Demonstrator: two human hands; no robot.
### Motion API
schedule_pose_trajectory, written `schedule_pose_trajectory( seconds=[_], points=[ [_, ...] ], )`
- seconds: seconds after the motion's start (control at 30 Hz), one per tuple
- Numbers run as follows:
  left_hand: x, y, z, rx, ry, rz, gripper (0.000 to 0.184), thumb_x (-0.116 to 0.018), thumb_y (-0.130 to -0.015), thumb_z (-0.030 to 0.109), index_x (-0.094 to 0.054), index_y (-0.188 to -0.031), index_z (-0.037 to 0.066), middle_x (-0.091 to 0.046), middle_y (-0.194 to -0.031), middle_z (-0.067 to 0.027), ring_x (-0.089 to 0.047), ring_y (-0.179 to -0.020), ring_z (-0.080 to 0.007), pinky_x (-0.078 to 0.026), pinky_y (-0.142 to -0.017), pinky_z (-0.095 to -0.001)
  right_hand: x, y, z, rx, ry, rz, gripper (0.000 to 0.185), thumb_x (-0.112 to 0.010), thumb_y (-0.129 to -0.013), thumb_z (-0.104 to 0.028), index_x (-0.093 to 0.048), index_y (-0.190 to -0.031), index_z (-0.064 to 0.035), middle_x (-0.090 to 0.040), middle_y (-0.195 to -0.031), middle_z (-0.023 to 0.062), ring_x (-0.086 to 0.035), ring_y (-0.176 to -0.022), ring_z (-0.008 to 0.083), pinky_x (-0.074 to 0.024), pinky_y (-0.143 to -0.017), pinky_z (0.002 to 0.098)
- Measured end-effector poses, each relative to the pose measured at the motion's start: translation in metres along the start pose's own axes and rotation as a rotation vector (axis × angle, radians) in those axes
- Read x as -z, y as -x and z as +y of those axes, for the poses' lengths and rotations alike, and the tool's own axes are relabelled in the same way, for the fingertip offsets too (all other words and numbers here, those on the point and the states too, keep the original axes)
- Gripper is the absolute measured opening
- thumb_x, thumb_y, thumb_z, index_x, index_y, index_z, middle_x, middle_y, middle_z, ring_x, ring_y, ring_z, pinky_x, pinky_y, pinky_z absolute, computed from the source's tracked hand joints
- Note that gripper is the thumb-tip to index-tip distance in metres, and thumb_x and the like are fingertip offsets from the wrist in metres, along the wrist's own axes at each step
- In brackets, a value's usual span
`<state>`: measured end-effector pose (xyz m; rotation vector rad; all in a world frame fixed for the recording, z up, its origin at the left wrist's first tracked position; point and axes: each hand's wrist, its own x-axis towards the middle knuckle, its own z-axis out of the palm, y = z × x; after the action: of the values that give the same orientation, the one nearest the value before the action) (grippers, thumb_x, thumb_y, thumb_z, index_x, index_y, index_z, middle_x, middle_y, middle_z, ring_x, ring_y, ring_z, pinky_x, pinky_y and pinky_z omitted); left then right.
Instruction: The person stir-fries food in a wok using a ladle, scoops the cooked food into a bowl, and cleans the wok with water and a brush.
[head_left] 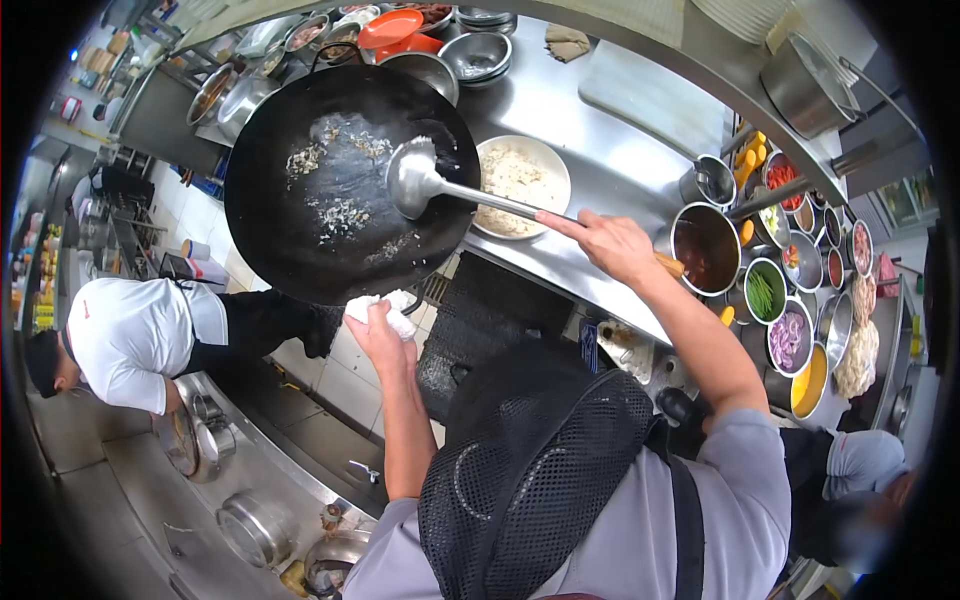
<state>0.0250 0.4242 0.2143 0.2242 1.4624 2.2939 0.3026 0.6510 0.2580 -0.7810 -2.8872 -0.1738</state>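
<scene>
My left hand [381, 335] is closed on a folded white cloth [392, 312], at the near handle of a large black wok [290, 235]. The wok is tilted, with small bits of food stuck on its inner surface. My right hand [612, 245] is wrapped round the wooden-ended handle of a metal ladle [413, 180], index finger along the shaft. The ladle's bowl is over the wok's right side. Beneath the ladle's shaft, a white plate of pale chopped food [522, 180] stands on the steel counter [535, 95].
Pots and bowls of ingredients [760, 290] crowd the right side. Steel bowls [476, 55] and an orange bowl [390, 29] stand behind the wok. A shelf [690, 45] spans above the counter. One co-worker [135, 330] bends at the left; another [865, 465] is at the lower right.
</scene>
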Motion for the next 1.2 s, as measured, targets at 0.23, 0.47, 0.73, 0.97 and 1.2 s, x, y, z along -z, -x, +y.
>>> schedule_pose_trajectory(
  seconds=[0.23,0.47,0.73,0.97,1.2],
  points=[
    [0.006,0.004,-0.002,-0.008,0.077,0.035,0.030,-0.053,-0.081,-0.004,-0.045,-0.108,0.006,-0.055,-0.097,-0.0066,-0.060,-0.083,-0.0184,-0.052,-0.071,-0.0318,0.042,0.063,0.057,-0.051,0.191,-0.027,0.086,-0.055,-0.081,-0.001,-0.029,-0.151,-0.0424,-0.054,-0.077,0.0047,-0.062,-0.060,0.0225,-0.0539,-0.056,0.0360],
    [0.040,0.013,0.000,0.110,0.116,0.064,0.027,-0.054,-0.082,-0.001,-0.047,-0.107,0.006,-0.055,-0.098,-0.0060,-0.059,-0.085,-0.0186,-0.051,-0.071,-0.0317,0.057,0.102,0.049,-0.097,0.115,0.132,0.079,-0.065,-0.076,-0.006,-0.044,-0.146,-0.0364,-0.050,-0.071,0.0047,-0.059,-0.055,0.0206,-0.0518,-0.050,0.0358],
    [0.137,0.089,0.039,0.385,0.300,0.121,0.007,-0.052,-0.086,0.006,-0.055,-0.090,0.001,-0.066,-0.081,-0.0160,-0.063,-0.062,-0.0218,-0.048,-0.048,-0.0257,-0.028,0.050,-0.114,0.135,-0.499,0.140,0.069,-0.064,-0.085,-0.014,-0.039,-0.148,-0.0302,-0.052,-0.077,0.0064,-0.059,-0.056,0.0261,-0.0524,-0.049,0.0407],
    [0.255,0.196,0.038,0.188,-0.145,0.414,0.011,-0.055,-0.084,0.012,-0.056,-0.088,0.003,-0.064,-0.079,-0.0101,-0.060,-0.058,-0.0172,-0.044,-0.046,-0.0263,-0.059,0.047,-0.203,0.483,-0.598,-0.129,0.060,-0.054,-0.098,-0.024,-0.029,-0.152,-0.0309,-0.059,-0.085,0.0093,-0.063,-0.061,0.0284,-0.0525,-0.051,0.0400],
    [0.386,0.320,0.037,-0.012,-0.918,0.322,0.020,-0.062,-0.085,0.008,-0.054,-0.102,0.002,-0.064,-0.100,-0.0187,-0.062,-0.091,-0.0282,-0.049,-0.087,-0.0399,-0.060,0.018,-0.283,0.788,-0.633,-0.438,0.058,-0.054,-0.098,-0.031,-0.031,-0.151,-0.0323,-0.062,-0.086,0.0118,-0.066,-0.071,0.0325,-0.0556,-0.062,0.0445]
  ],
)
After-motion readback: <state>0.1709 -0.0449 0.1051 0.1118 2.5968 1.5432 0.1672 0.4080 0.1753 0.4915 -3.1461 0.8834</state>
